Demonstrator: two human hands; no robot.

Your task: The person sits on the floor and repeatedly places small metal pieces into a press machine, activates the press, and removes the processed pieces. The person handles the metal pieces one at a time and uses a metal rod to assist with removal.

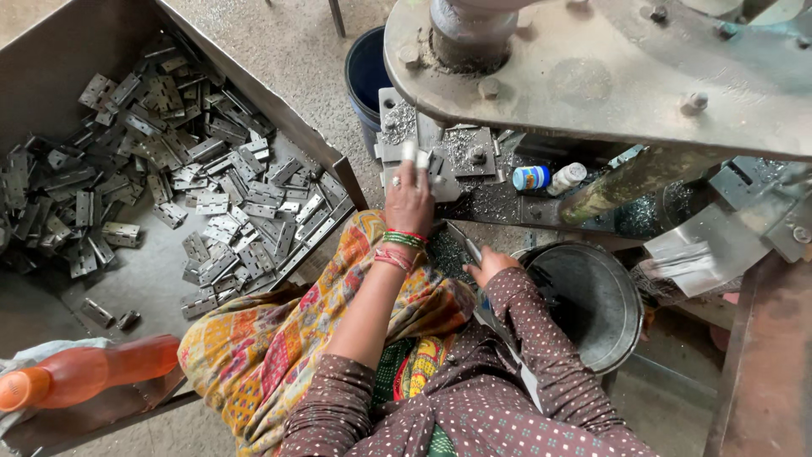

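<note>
My left hand (pixel 409 200), with bangles on the wrist and white wraps on the fingertips, reaches forward onto the press bed (pixel 463 154). Its fingertips rest on a small metal plate there, and what they pinch is hidden. My right hand (pixel 491 264) lies by my lap at the rim of a round metal bowl (pixel 592 296). It grips a small flat metal piece (pixel 470 248). The heavy grey press arm (pixel 592 76) hangs above the bed. Metal shavings cover the bed around the plate.
A large metal bin (pixel 51 51) on the left holds several loose hinge plates (pixel 211 203). An orange bottle (pixel 85 372) lies at its near edge. A blue bucket (pixel 365 76) stands behind the press. A small blue jar (pixel 531 178) and a white bottle (pixel 567 177) sit on the bed.
</note>
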